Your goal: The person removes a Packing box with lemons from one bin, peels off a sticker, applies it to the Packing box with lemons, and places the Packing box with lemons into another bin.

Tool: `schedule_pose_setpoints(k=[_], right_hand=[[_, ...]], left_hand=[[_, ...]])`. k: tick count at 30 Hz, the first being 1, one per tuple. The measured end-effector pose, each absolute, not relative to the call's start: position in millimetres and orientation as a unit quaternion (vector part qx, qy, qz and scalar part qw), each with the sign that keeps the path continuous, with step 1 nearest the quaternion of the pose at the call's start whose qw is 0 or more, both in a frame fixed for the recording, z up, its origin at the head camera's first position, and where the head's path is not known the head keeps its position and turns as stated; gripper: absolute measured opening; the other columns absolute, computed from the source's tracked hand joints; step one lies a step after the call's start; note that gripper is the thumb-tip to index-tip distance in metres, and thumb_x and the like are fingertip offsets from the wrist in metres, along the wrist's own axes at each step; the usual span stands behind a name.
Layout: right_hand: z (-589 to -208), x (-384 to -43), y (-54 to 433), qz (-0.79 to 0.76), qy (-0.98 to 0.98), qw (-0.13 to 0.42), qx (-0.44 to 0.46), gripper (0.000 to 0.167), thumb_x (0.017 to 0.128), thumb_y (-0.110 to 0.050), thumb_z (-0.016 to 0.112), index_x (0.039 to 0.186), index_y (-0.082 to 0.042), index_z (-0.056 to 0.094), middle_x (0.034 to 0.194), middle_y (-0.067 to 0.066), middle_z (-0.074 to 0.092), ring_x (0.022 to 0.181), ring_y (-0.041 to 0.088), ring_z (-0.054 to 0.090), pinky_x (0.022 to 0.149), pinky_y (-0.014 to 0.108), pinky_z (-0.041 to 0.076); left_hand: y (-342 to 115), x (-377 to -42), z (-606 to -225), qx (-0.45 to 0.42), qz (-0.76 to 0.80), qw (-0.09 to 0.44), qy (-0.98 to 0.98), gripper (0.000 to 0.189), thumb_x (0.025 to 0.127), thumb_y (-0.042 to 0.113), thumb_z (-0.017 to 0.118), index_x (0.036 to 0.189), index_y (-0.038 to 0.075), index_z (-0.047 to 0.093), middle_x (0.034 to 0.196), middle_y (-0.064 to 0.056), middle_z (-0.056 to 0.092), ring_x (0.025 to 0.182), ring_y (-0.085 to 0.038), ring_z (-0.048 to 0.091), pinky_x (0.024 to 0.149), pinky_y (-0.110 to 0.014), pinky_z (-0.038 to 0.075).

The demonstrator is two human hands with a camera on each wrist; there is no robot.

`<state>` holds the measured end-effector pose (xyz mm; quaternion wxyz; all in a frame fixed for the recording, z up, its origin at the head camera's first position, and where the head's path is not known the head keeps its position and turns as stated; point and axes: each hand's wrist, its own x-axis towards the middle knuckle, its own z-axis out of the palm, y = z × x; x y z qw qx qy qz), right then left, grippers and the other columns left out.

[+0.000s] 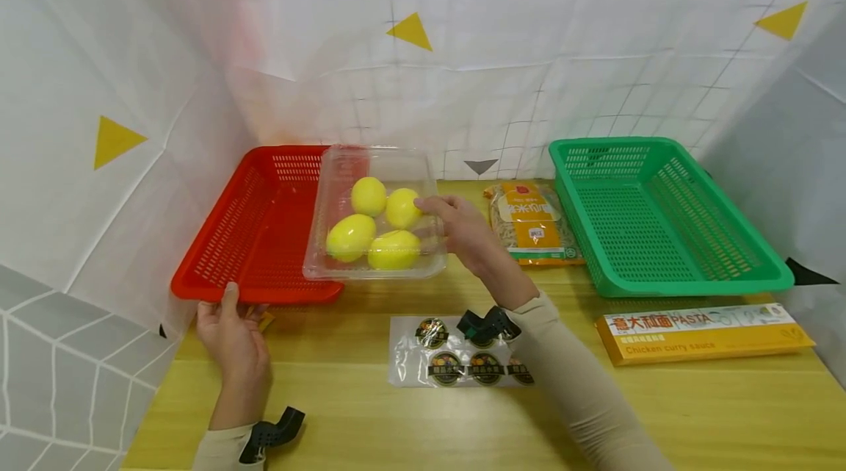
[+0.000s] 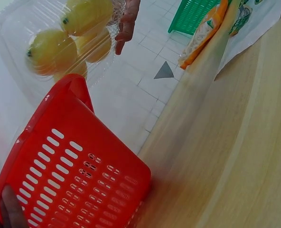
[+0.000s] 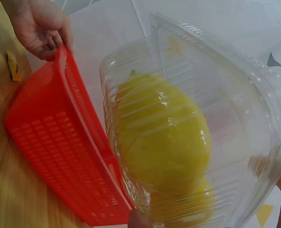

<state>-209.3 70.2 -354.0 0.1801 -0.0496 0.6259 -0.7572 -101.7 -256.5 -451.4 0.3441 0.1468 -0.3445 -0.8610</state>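
Note:
My right hand (image 1: 465, 232) grips the right side of a clear plastic clamshell box (image 1: 429, 250) with several yellow lemons (image 1: 352, 237) inside. The box is held up, overlapping the right part of a red basket (image 1: 254, 236) in the head view. At the basket's near rim, my left hand (image 1: 234, 342) pinches the edge, thumb on top and fingers underneath. In the right wrist view the lemons (image 3: 164, 133) show large through the ribbed plastic, beside the red basket (image 3: 60, 142). The left wrist view shows the basket's slotted wall (image 2: 79, 166) close up.
A green basket (image 1: 667, 228) stands at the right, with a noodle packet (image 1: 532, 225) at its left. A yellow pasta box (image 1: 703, 335) lies in front. A sheet of round stickers (image 1: 416, 361) lies mid-table, partly under my right forearm. White draped walls surround the wooden table (image 1: 357, 427).

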Motion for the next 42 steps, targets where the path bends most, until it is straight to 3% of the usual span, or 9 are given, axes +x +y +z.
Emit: schedule_pose_setpoints(k=[8,21,28,34,42], right_hand=[[-356,-213,85,-0.758,0.626,0.175,-0.055,0.05,0.102,-0.033,0.064,0.133,0.004,0.052,0.135,0.02,0.049,0.099,0.033,0.067,0.081,0.045,0.061],[-359,-213,105,-0.752,0.637,0.166,-0.035,0.048,0.102,-0.033,0.063,0.13,0.004,0.051,0.135,0.018,0.046,0.103,0.034,0.067,0.082,0.042,0.061],[-363,-210,111,-0.739,0.653,0.163,-0.036,0.042,0.104,-0.033,0.061,0.127,0.001,0.051,0.138,0.019,0.044,0.113,0.041,0.062,0.083,0.043,0.061],[-367,-209,118,-0.729,0.666,0.154,-0.03,0.044,0.103,-0.033,0.061,0.129,0.001,0.051,0.141,0.019,0.042,0.113,0.036,0.06,0.084,0.041,0.06],[-370,-208,126,-0.73,0.665,0.156,-0.008,0.047,0.103,-0.035,0.062,0.133,-0.001,0.049,0.139,0.019,0.047,0.11,0.036,0.065,0.086,0.05,0.06]], left_hand=[[-257,-102,-451,0.141,-0.863,0.346,-0.339,0.062,0.097,0.007,0.074,0.149,-0.007,0.043,0.133,-0.023,0.054,0.084,-0.027,0.069,0.059,-0.033,0.061],[-258,-103,-449,0.139,-0.865,0.344,-0.337,0.061,0.097,0.006,0.073,0.149,-0.006,0.044,0.135,-0.023,0.056,0.086,-0.027,0.071,0.058,-0.034,0.061],[-257,-102,-449,0.146,-0.866,0.34,-0.336,0.061,0.097,0.007,0.074,0.149,-0.006,0.044,0.137,-0.022,0.055,0.087,-0.028,0.071,0.059,-0.034,0.061],[-257,-102,-449,0.148,-0.866,0.34,-0.336,0.061,0.097,0.007,0.074,0.149,-0.005,0.045,0.137,-0.022,0.055,0.086,-0.027,0.071,0.059,-0.034,0.062],[-258,-101,-449,0.155,-0.864,0.338,-0.338,0.064,0.096,0.009,0.075,0.15,-0.004,0.044,0.14,-0.021,0.054,0.092,-0.028,0.071,0.062,-0.035,0.062]])
